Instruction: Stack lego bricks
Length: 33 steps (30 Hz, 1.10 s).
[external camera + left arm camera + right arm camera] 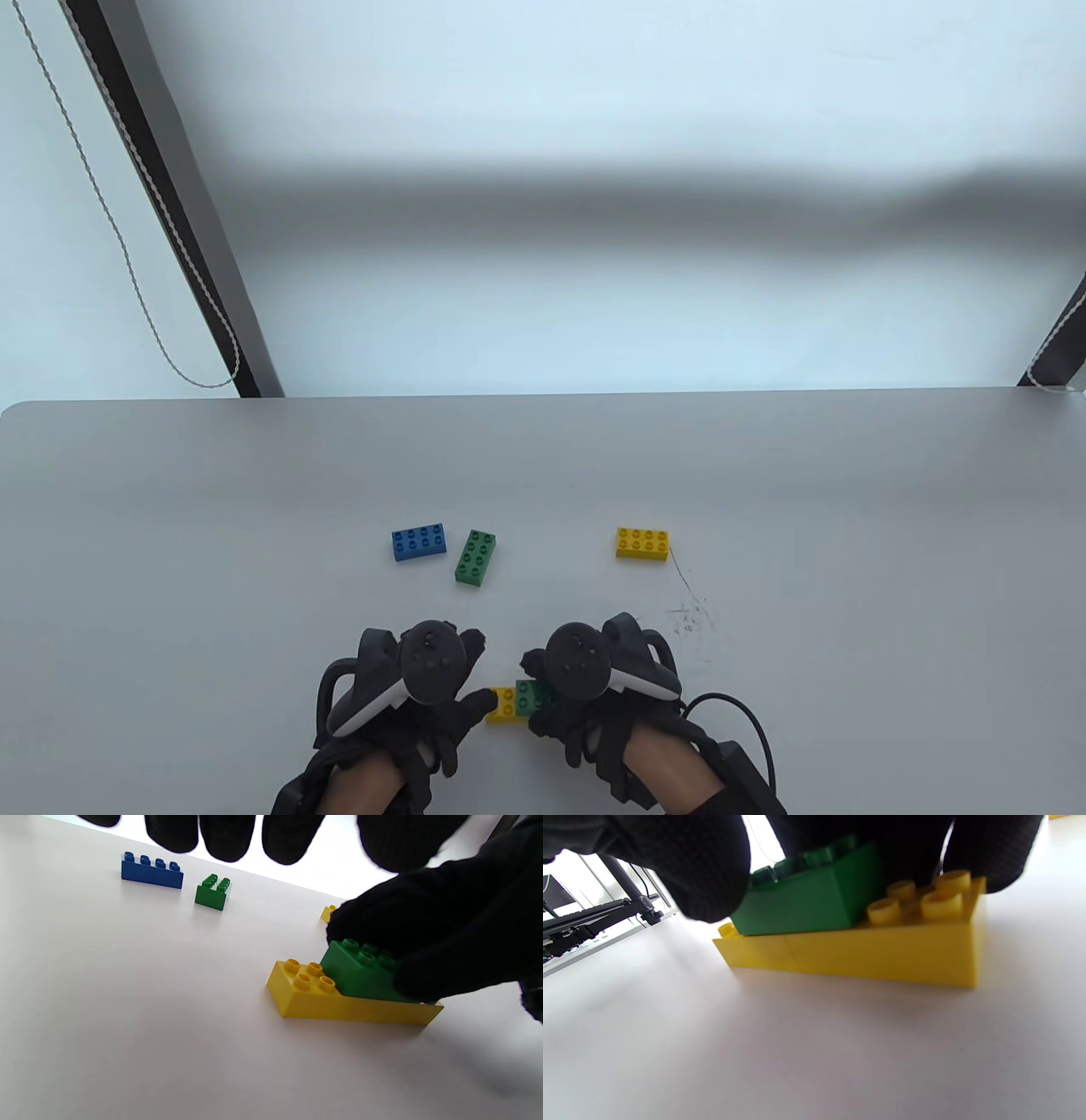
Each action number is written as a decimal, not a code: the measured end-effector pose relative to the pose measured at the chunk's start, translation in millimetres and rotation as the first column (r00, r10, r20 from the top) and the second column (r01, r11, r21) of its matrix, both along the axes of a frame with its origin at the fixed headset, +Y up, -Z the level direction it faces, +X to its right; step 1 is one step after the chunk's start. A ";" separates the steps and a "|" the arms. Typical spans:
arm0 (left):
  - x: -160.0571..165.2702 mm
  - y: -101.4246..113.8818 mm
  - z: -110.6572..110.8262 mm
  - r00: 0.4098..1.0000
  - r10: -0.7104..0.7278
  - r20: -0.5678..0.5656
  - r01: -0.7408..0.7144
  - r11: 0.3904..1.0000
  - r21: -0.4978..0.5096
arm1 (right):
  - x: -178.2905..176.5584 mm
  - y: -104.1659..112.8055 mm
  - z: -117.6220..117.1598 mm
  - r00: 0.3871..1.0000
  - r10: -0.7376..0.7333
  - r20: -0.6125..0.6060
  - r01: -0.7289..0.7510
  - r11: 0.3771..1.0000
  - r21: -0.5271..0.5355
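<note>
A yellow brick (501, 705) lies on the table near the front edge, with a green brick (533, 694) on top of its right part. My right hand (543, 688) grips the green brick from above; its fingers (424, 942) hold it on both sides. In the right wrist view the green brick (810, 899) rests on the yellow brick (882, 950), with yellow studs bare at one end. My left hand (471, 679) is just left of the stack. Its fingers (229, 836) hang free and hold nothing.
Three loose bricks lie farther back: a blue one (419, 542), a green one (476, 558) beside it, and a yellow one (642, 543) to the right. Pen marks (691, 615) show on the table near the right hand. The table's far edge (543, 395) is behind them.
</note>
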<state>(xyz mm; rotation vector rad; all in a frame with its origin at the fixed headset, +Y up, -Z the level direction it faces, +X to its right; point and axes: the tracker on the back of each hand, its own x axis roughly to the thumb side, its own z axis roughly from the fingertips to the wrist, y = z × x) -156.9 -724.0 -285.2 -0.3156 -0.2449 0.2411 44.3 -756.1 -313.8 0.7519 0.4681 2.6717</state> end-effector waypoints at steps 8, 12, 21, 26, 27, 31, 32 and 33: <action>-0.5 0.5 -0.3 1.000 -0.002 -0.001 0.002 1.000 0.000 | 24.5 14.3 -34.6 0.993 -0.056 0.101 0.065 0.994 -0.089; -0.2 0.4 -0.4 1.000 -0.005 0.003 0.005 1.000 -0.002 | 38.5 20.7 -55.3 0.989 0.004 0.149 0.001 0.999 -0.032; -1.3 1.9 -1.2 1.000 -0.006 0.000 0.006 1.000 0.003 | 62.8 26.9 -103.8 0.947 0.174 0.269 -0.225 0.959 0.173; -1.8 2.2 -1.8 1.000 -0.006 -0.003 0.006 1.000 0.003 | 65.6 26.3 -121.7 0.923 0.231 0.307 -0.303 0.929 0.214; -2.1 2.3 -1.9 1.000 -0.005 -0.004 0.005 1.000 0.003 | 65.7 25.3 -125.3 0.919 0.243 0.312 -0.317 0.924 0.213; -3.3 2.9 -2.4 1.000 -0.004 -0.008 0.004 1.000 0.005 | 66.5 17.8 -137.6 0.901 0.276 0.334 -0.353 0.915 0.196; -3.6 3.1 -2.4 1.000 -0.003 -0.010 0.003 1.000 0.005 | 66.8 15.2 -140.2 0.897 0.283 0.340 -0.360 0.914 0.189; -3.8 3.1 -2.5 1.000 -0.002 -0.010 0.002 1.000 0.005 | 67.0 12.5 -142.7 0.893 0.289 0.346 -0.367 0.912 0.183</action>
